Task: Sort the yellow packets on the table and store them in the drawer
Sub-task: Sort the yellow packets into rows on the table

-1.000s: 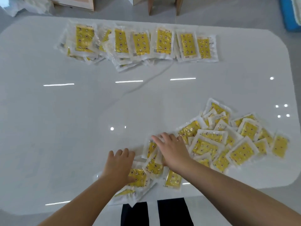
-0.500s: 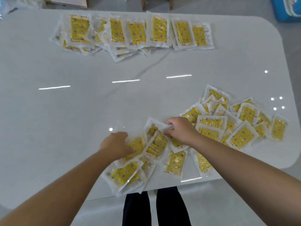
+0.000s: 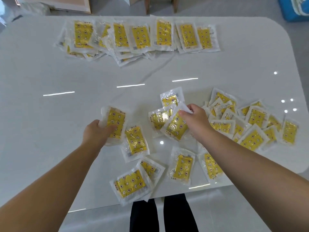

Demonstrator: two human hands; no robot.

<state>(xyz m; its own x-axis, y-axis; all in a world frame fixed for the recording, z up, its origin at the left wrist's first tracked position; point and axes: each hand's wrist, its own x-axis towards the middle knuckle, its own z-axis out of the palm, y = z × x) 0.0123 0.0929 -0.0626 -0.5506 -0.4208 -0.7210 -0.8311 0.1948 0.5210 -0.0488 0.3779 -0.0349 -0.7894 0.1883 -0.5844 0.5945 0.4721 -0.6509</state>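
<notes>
Yellow packets in clear wrappers lie on a glossy white table (image 3: 50, 123). My left hand (image 3: 96, 133) grips one packet (image 3: 115, 121), lifted at the table's middle. My right hand (image 3: 194, 119) pinches the top corner of another packet (image 3: 175, 126) that lies tilted over a neighbour. Several loose packets (image 3: 135, 141) are scattered near the front edge. A messy heap of packets (image 3: 250, 124) spreads to the right of my right hand. At the far side, an overlapping row of packets (image 3: 138, 37) lies lined up. No drawer is in view.
The table's rounded front edge (image 3: 167, 195) is close to my legs, and one packet (image 3: 132, 183) hangs slightly over it. Beyond the table stand a framed board (image 3: 70, 4), chair legs (image 3: 160, 5) and a blue bag (image 3: 296, 9) on the floor.
My left hand has lifted a packet out of the near cluster and moved it left and forward. My right hand has closed on a packet's corner. The near packets are more spread out.
</notes>
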